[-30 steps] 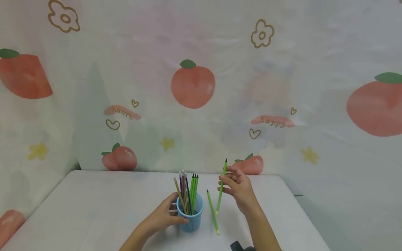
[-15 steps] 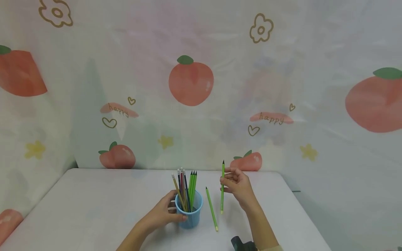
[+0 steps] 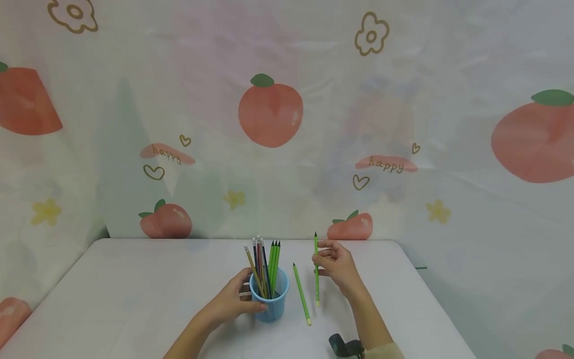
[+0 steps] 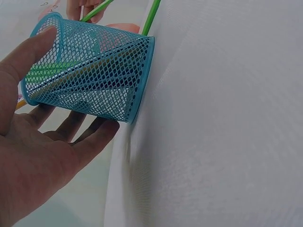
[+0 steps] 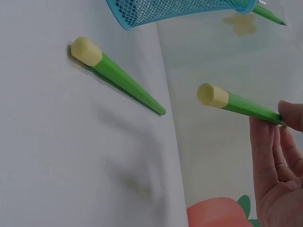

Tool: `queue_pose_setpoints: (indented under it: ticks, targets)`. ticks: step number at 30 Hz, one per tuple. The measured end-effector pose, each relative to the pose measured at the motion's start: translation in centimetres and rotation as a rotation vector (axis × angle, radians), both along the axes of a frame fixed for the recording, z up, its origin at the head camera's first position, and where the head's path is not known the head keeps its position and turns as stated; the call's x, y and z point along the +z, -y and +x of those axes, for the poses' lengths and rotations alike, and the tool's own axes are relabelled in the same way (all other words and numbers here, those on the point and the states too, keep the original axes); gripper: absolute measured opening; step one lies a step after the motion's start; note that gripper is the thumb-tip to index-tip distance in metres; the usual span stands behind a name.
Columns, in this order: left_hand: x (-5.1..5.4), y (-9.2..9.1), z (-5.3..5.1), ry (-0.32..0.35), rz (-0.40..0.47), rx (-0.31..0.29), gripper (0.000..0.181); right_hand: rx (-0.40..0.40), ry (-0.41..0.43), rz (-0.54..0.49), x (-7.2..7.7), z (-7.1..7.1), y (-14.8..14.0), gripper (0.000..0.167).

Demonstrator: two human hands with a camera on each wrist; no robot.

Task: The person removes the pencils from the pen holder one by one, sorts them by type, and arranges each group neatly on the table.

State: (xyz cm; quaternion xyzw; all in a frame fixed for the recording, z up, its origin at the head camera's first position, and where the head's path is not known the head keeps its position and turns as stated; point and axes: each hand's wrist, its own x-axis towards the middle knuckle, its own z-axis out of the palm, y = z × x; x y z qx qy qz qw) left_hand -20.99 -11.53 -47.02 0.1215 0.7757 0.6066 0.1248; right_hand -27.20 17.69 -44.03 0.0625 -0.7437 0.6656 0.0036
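Observation:
My left hand (image 3: 229,302) grips a blue mesh pencil cup (image 3: 274,312), which stands upright on the white table. In the left wrist view the thumb lies near the cup's rim and the fingers curl round its far side. Several pencils (image 3: 261,267) lean inside, some green with black tips up. To the right, my right hand (image 3: 340,267) pinches a green pencil (image 3: 317,286), nearly upright, black tip up. Its pale yellow end (image 5: 212,95) hangs clear of the table in the right wrist view. Another green pencil (image 3: 302,296) lies on the table between cup and hand.
The white table (image 3: 148,289) extends to both sides of the hands. Behind it hangs a pale backdrop (image 3: 206,99) printed with peaches, flowers and "happy". A black device (image 3: 345,346) shows beside the right forearm, near a beige sleeve (image 3: 384,351).
The pencil in my right hand has swung from a slant to nearly upright. My left hand keeps its grip on the cup. The whole head view has shifted slightly.

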Motion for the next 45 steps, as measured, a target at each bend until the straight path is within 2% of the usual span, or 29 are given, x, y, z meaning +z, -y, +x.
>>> queue_pose_setpoints:
  ticks: [5, 10, 18, 26, 32, 37, 45]
  targets:
    - [-0.1, -0.1, 0.0, 0.003, 0.007, 0.01, 0.09, -0.017, 0.023, 0.031, -0.6, -0.2, 0.1, 0.041]
    - [-0.4, -0.2, -0.1, 0.001, 0.062, 0.012, 0.089, -0.035, 0.058, 0.051, -1.0, -0.4, 0.2, 0.04]
    - [-0.5, -0.2, -0.1, -0.01, 0.083, 0.009, 0.089, 0.017, 0.095, 0.137, -1.5, -1.1, -0.2, 0.042]
    - [-0.4, -0.1, -0.1, -0.012, 0.057, 0.015, 0.089, 0.09, 0.197, 0.277, -2.5, -1.8, 0.1, 0.042]
    - [-0.4, 0.0, -0.2, -0.023, 0.078, -0.011, 0.088, 0.114, 0.227, 0.401, -3.2, -1.9, 0.4, 0.044]
    - [-0.3, 0.1, -0.2, -0.034, 0.086, -0.025, 0.089, 0.143, 0.258, 0.486, -3.2, -1.9, 0.7, 0.046]
    - [-0.4, 0.0, -0.1, -0.019, 0.077, -0.006, 0.09, 0.149, 0.251, 0.598, -3.2, -1.9, 1.1, 0.047]
